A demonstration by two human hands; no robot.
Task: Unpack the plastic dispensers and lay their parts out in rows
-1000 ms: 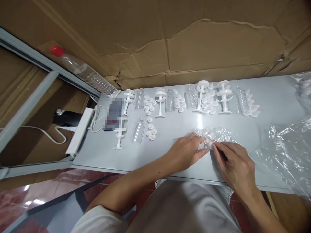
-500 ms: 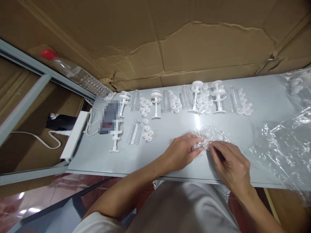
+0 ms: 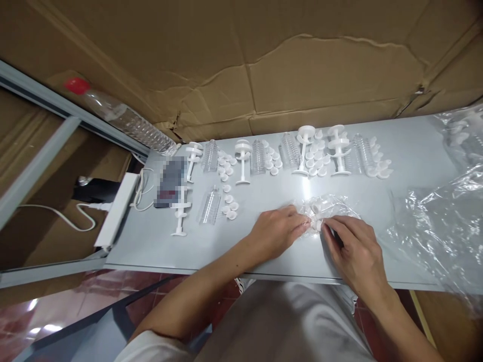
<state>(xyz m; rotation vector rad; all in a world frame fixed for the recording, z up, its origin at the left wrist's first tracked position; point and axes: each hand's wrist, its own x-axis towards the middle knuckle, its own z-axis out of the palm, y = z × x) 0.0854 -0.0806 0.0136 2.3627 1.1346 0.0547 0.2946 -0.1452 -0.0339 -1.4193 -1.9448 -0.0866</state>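
Observation:
A small clear plastic bag (image 3: 334, 203) with white pieces inside lies on the grey table near its front edge. My left hand (image 3: 281, 229) is closed, pinching the bag's left side between thumb and fingers. At the bag's front right, my right hand (image 3: 352, 244) is also closed, its thumb and fingertips on the film beside a small white piece (image 3: 318, 224). Behind the bag stand rows of white plunger-like parts (image 3: 304, 151), clear ribbed bottles (image 3: 290, 150) and small white caps (image 3: 317, 160).
A large clear plastic bag (image 3: 437, 226) covers the table's right end. On the left are a blurred phone (image 3: 169, 183), a white power strip (image 3: 116, 211) with cables, and a water bottle (image 3: 124, 118) with a red cap. Cardboard (image 3: 320, 75) walls the back.
My hands have opened out the bag's bunched film, so white pieces now show in it. My left hand has shifted slightly left. The laid-out parts have stayed put.

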